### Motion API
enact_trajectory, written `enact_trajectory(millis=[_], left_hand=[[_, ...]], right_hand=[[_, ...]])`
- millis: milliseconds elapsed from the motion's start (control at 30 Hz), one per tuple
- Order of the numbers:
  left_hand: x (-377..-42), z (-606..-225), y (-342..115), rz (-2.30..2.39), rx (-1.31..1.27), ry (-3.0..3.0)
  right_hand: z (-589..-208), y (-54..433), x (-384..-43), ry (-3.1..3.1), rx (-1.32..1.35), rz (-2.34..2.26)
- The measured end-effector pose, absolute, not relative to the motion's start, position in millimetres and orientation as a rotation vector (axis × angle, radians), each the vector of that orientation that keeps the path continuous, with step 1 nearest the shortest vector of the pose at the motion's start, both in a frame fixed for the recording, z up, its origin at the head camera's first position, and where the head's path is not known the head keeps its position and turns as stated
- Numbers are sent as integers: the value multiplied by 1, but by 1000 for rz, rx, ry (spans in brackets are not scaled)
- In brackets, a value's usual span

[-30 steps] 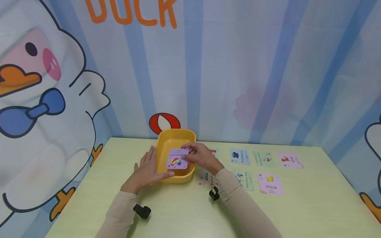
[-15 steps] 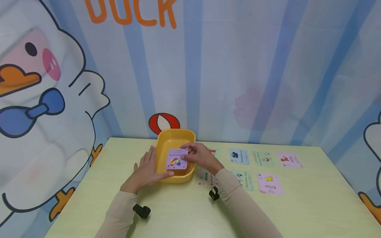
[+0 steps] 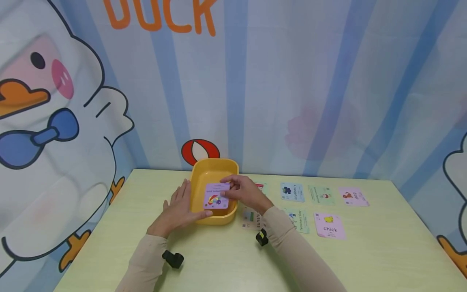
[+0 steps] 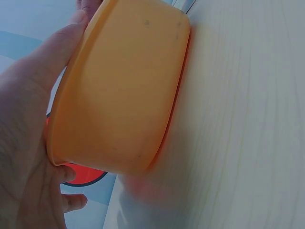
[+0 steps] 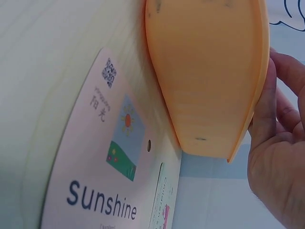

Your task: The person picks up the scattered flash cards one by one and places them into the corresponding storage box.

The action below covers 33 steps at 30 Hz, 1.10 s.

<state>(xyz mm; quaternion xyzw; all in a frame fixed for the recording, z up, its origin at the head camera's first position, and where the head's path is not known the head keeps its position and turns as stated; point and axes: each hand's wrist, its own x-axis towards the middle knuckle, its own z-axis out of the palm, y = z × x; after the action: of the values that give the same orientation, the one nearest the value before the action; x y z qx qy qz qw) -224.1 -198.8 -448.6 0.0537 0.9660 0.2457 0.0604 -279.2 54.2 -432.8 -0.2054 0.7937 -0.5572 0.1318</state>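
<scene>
A purple picture card (image 3: 215,200) hangs over the inside of a yellow plastic tub (image 3: 216,220), its picture facing up. My right hand (image 3: 249,192) pinches the card's right edge between thumb and fingers. Against the tub's left side rests my left hand (image 3: 176,213), fingers straight and thumb reaching across the front rim. In the left wrist view, the thumb lies along the rim of the tub (image 4: 119,86) and other fingertips show past its end. The tub's bottom, under the card, is partly hidden. In the right wrist view, the tub's outer wall (image 5: 209,81) hides the held card.
Right of the tub lie a sunshine card (image 3: 250,215), partly under the right wrist, a Teachers' Day card (image 3: 300,221), a chick card (image 3: 330,226), a blueberry card (image 3: 292,192), a green card (image 3: 322,195) and a dog card (image 3: 354,196). A printed curtain (image 3: 262,89) hangs behind the table.
</scene>
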Motion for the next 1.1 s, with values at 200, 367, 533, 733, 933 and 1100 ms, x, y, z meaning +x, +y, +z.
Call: enact_trajectory(millis=[200,367,533,733,933,1100], left_hand=[[-224,-449,-200,732,176,2936],[-223,-450,-199,739,178,2941],[-224,-450,-198,742,173,2938],[-223,-451,-198,754,179,2932],[-224,-452,-198,753,176,2928],[-225,-453,-199,740,168,2932]], right_hand=[[-432,55,-280,2310,-637,-1614],[-433,55,-280,2301,-674,-1611],[-433,54,-280,2292,-673,-1606],[-430,55,-279,2338,-678,-1580],[-423,58,-279,2445,-708,-1524],[-421,61,-279,2461,-729,-1508]])
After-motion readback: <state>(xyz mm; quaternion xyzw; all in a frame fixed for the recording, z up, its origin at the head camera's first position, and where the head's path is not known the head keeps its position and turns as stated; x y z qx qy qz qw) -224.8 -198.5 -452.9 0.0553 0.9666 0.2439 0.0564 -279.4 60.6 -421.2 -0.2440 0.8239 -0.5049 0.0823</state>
